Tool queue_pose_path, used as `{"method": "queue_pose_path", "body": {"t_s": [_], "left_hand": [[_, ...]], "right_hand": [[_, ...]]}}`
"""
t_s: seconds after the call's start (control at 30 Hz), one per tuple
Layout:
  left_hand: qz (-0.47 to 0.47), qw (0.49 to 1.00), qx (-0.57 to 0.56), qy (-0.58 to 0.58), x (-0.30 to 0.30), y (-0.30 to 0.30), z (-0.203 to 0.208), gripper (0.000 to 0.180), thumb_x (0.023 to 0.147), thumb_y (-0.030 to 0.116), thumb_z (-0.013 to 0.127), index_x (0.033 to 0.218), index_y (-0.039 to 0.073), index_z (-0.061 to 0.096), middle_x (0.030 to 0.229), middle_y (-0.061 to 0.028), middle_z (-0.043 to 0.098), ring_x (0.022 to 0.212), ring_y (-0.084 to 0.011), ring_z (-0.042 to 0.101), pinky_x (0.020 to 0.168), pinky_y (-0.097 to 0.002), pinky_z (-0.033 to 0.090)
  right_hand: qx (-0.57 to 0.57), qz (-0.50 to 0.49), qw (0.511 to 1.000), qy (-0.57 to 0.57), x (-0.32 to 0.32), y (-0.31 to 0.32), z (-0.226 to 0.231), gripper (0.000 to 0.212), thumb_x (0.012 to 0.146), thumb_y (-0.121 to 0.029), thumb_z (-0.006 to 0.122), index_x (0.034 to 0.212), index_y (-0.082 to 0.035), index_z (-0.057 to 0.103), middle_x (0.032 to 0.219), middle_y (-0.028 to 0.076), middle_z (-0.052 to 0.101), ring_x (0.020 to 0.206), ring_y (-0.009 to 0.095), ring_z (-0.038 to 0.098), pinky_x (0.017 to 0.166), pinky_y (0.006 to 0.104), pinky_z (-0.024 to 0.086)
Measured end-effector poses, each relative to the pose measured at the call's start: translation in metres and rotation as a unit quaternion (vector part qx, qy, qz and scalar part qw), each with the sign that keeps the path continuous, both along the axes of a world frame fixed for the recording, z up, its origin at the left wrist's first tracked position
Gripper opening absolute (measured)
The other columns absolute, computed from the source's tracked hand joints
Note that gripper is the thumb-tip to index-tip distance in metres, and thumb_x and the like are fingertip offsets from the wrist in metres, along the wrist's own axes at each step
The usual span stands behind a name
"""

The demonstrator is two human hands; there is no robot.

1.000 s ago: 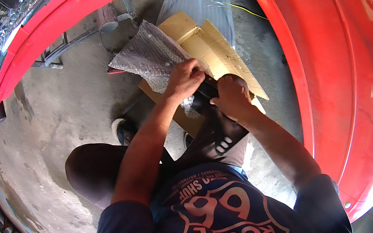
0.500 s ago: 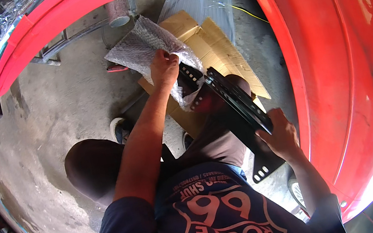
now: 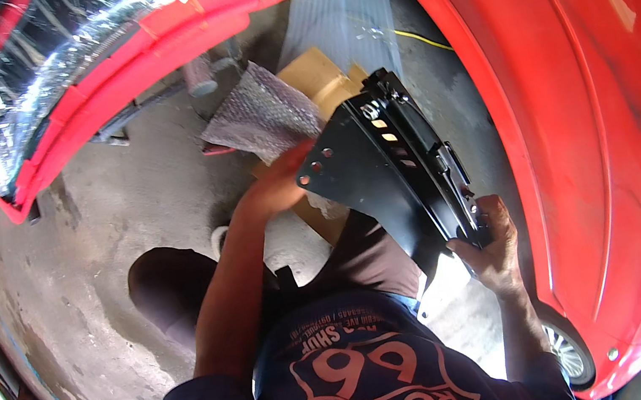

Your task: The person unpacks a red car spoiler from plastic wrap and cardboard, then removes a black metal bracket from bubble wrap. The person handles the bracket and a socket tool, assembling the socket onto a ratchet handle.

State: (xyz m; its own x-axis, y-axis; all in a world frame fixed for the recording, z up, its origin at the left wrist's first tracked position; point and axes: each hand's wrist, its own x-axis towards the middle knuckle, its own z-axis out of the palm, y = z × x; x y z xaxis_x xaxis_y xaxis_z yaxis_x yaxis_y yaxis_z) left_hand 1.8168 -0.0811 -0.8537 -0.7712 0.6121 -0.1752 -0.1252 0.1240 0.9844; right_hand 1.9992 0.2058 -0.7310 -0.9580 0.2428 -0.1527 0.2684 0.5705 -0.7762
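Note:
A black metal bracket (image 3: 366, 166) with a broad flat plate, round holes and slots along its ribbed side is raised above my right thigh. My right hand (image 3: 493, 245) is closed around its near lower end, thumb on the near side. Beyond the plate's left corner is my left hand (image 3: 280, 188); its fingers pass behind the plate and are hidden, so what they hold does not show. A sheet of bubble wrap (image 3: 262, 112) lies just past that hand, its lower part covered by the hand and the bracket.
Opened cardboard (image 3: 313, 77) lies behind the bracket, with a clear ribbed plastic sheet (image 3: 344, 16) farther off. A red car panel (image 3: 579, 111) curves along my right side. At the upper left stands a red bumper-like part (image 3: 141, 56) with crinkled silver film. A yellow cord (image 3: 425, 39) crosses the floor.
My right hand has lifted the bracket and turned its flat plate into view. My left hand has come back from the bubble wrap's top edge and slipped partly behind the plate.

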Motion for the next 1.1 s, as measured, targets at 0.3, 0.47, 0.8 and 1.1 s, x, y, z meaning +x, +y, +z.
{"method": "queue_pose_path", "body": {"t_s": [0.3,0.47,0.8,1.1], "left_hand": [[0.093,0.968,0.175,-0.156,0.069,-0.007,0.114,0.032,0.104,0.037,0.054,0.106,0.006,0.062,0.092,0.0039,0.055,0.087,-0.0052,0.047,0.079,-0.0245,0.041],[0.271,0.959,0.081,-0.027,0.073,-0.01,0.132,0.038,0.105,0.042,0.05,0.102,0.006,0.063,0.081,0.0069,0.051,0.074,-0.0025,0.043,0.063,-0.0249,0.036],[0.418,0.893,0.168,-0.008,0.082,-0.006,0.155,0.043,0.106,0.037,0.046,0.115,-0.003,0.059,0.106,-0.0135,0.069,0.098,-0.0205,0.067,0.088,-0.0337,0.054],[0.402,0.914,0.056,0.005,0.093,0.003,0.193,0.049,0.105,0.04,0.05,0.12,-0.005,0.061,0.107,-0.0054,0.065,0.098,-0.011,0.058,0.088,-0.0264,0.046]], "right_hand": [[-0.144,0.109,0.96,0.213,-0.094,-0.044,-0.013,0.057,0.061,-0.001,0.088,0.109,-0.003,0.056,0.102,0.009,0.057,0.094,0.022,0.06,0.083,0.0333,0.049],[-0.199,0.112,0.934,0.274,-0.108,-0.082,-0.024,0.058,0.061,-0.001,0.087,0.109,-0.004,0.054,0.109,0.014,0.057,0.102,0.029,0.061,0.09,0.0376,0.049],[-0.342,0.242,0.899,0.124,-0.09,-0.122,-0.001,0.079,0.075,-0.008,0.083,0.138,-0.001,0.035,0.123,0.012,0.054,0.117,0.023,0.057,0.101,0.0377,0.047],[-0.336,0.155,0.929,0.024,-0.088,-0.116,0.019,0.048,0.078,-0.007,0.08,0.119,0.001,0.056,0.096,0.007,0.067,0.09,0.015,0.065,0.079,0.0285,0.052]]}}
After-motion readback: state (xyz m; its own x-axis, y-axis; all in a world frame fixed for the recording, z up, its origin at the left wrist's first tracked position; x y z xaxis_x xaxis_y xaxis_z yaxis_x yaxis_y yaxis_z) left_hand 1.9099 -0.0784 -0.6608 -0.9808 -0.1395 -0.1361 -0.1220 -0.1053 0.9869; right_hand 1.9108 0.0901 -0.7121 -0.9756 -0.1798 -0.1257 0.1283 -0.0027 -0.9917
